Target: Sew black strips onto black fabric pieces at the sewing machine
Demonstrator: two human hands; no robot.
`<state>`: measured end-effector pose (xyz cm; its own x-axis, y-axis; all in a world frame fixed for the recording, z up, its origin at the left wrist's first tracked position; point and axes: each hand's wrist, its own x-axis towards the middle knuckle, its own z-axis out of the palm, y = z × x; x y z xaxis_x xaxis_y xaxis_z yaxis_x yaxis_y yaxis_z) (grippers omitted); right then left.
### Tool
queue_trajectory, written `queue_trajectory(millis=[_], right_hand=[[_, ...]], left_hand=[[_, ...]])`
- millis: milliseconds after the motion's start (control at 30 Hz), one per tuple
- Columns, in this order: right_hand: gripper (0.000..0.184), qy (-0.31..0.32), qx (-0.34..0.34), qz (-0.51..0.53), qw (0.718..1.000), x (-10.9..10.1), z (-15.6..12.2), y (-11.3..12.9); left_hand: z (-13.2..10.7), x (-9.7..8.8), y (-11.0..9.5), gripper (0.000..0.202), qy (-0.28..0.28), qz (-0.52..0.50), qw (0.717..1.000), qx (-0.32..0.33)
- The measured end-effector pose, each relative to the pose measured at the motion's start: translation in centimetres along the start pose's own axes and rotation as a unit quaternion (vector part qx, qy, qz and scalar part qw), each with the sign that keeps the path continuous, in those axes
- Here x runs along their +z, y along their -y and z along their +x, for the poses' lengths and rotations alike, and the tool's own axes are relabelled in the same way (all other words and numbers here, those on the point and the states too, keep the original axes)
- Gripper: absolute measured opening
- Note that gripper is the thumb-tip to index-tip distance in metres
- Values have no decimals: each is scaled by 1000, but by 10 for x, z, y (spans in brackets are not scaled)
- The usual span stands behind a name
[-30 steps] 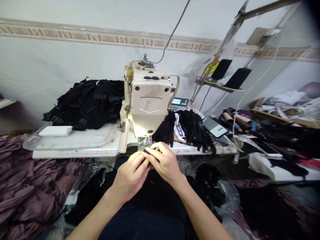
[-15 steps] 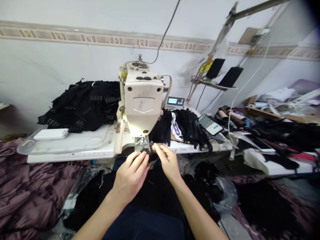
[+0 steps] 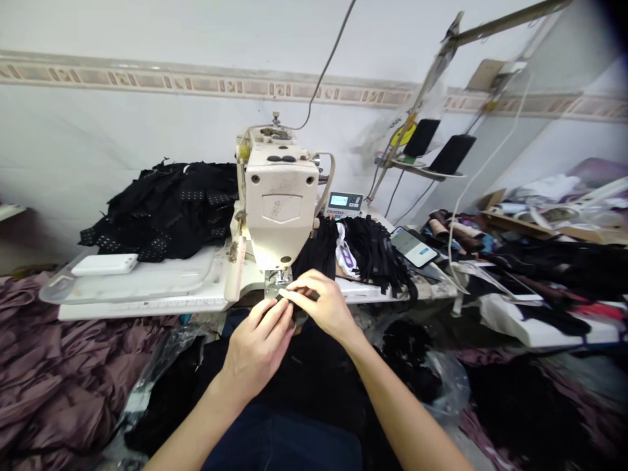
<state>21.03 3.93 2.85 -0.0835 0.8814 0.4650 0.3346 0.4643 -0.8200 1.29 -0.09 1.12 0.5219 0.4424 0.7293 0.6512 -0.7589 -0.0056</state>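
A cream industrial sewing machine (image 3: 279, 203) stands on a white work table (image 3: 147, 288), its metal presser foot (image 3: 279, 282) just behind my hands. My left hand (image 3: 258, 347) and my right hand (image 3: 318, 306) meet right in front of that foot. Both pinch a small piece of black fabric (image 3: 289, 306), which is mostly hidden by my fingers. The fingers of my right hand reach across over those of my left.
A heap of black studded fabric (image 3: 169, 212) and a white box (image 3: 104, 264) lie left of the machine. Black strips (image 3: 375, 255) and a phone (image 3: 415, 247) lie to its right. Cluttered fabric and plastic surround my lap.
My right hand has moved in from the right and closed over the black fabric again, its fingers now crossing toward my left hand. The view has shifted very slightly.
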Motion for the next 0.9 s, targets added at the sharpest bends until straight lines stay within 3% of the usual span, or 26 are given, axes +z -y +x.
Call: queue_trajectory(millis=[100,200,333,433,533,700,900], right_hand=[[21,89,3,-35,995,-8,15,7],[22,109,12,-32,994,-10,21,5],[29,69,48,44,995,-4,15,-7],[36,-17,117,131,984,7,0,-18],[41,-77,162,153,972,17,-23,-25],[40,-21,179,181,967,23,-50,-23],[39,-63,244,262,931,19,-37,-20]], left_hand=[[-1,-1,2,44,-7,-21,1000,-10],[-2,-3,4,44,-4,-47,999,-15],[-1,-4,4,44,8,-54,998,-10],[0,-4,3,40,13,-36,999,-16],[2,-3,4,40,19,-30,999,-20],[4,-1,9,41,29,-41,999,-16],[10,4,12,39,31,-28,999,-19]])
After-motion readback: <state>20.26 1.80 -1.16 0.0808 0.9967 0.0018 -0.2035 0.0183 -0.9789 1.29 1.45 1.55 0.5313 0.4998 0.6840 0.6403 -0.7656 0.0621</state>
